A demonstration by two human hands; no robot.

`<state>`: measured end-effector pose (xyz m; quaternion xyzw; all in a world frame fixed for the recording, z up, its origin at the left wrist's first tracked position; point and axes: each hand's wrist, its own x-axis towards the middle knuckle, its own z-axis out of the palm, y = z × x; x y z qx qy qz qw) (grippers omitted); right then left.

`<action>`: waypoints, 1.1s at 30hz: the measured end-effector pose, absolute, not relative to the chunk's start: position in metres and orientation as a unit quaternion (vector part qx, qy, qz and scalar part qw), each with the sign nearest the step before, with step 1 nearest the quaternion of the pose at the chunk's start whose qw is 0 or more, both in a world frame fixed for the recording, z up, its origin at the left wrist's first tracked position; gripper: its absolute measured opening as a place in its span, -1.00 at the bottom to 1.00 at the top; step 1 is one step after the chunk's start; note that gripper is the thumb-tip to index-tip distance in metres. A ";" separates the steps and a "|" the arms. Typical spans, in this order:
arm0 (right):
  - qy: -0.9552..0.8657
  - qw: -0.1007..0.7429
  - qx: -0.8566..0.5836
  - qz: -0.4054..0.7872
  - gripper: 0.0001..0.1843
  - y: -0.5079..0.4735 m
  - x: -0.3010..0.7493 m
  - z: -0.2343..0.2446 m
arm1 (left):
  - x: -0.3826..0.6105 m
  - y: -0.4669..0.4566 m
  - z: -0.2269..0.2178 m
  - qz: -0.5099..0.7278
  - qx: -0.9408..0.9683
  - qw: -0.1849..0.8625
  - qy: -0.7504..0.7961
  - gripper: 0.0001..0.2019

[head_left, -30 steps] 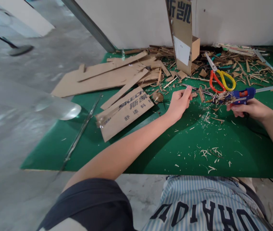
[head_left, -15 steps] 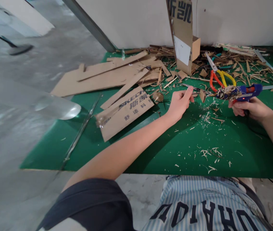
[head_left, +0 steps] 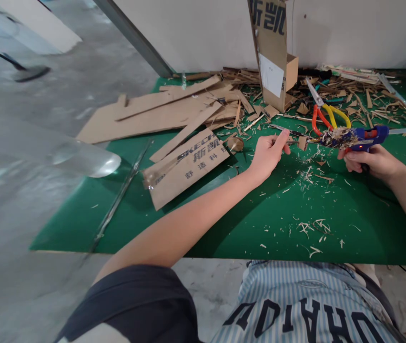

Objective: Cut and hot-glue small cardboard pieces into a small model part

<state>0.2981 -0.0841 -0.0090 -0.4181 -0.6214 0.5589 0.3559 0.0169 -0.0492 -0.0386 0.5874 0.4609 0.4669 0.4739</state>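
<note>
My right hand (head_left: 374,162) is wrapped round the grip of a blue hot glue gun (head_left: 370,138), whose front is coated in stringy shavings. Its nozzle points left, at a small brown cardboard piece (head_left: 302,143). My left hand (head_left: 269,155) pinches a thin brown stick-like piece, and the cardboard piece appears at its far end. Whether the nozzle touches it, I cannot tell. Just behind the gun lie scissors (head_left: 326,112) with one orange and one yellow handle. A thin pointed blade (head_left: 278,127) shows behind my left fingers.
A tall cardboard structure (head_left: 272,57) stands near the wall. Cardboard scraps and strips cover the back of the green tabletop (head_left: 224,228). A printed cardboard panel (head_left: 188,166) and larger flat cardboard (head_left: 106,119) lie left. Pale shavings (head_left: 313,226) are scattered in front. A cord hangs below the gun.
The glue gun has shifted very slightly left. The small cardboard piece has turned a little near its nozzle. Both hands keep their hold.
</note>
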 end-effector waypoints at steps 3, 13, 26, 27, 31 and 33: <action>-0.621 0.339 -0.434 0.558 -0.83 -0.085 0.297 -0.007 | 0.017 -0.048 -0.040 0.469 0.587 0.471 0.462 -0.38; -0.629 0.314 -0.467 0.536 -0.67 -0.088 0.294 0.001 | 0.017 -0.047 -0.042 0.465 0.590 0.454 0.479 -0.39; -0.616 0.337 -0.453 0.549 -0.73 -0.087 0.295 -0.002 | 0.020 -0.046 -0.036 0.486 0.526 0.509 0.477 -0.39; -0.610 0.352 -0.455 0.545 -0.74 -0.087 0.294 -0.003 | 0.021 -0.046 -0.036 0.490 0.522 0.513 0.473 -0.40; -0.612 0.421 -0.548 0.385 -0.74 -0.086 0.293 -0.007 | 0.020 -0.045 -0.037 0.501 0.521 0.512 0.464 -0.43; -0.627 0.407 -0.624 0.227 -0.73 -0.083 0.293 -0.008 | 0.020 -0.045 -0.038 0.502 0.522 0.514 0.461 -0.44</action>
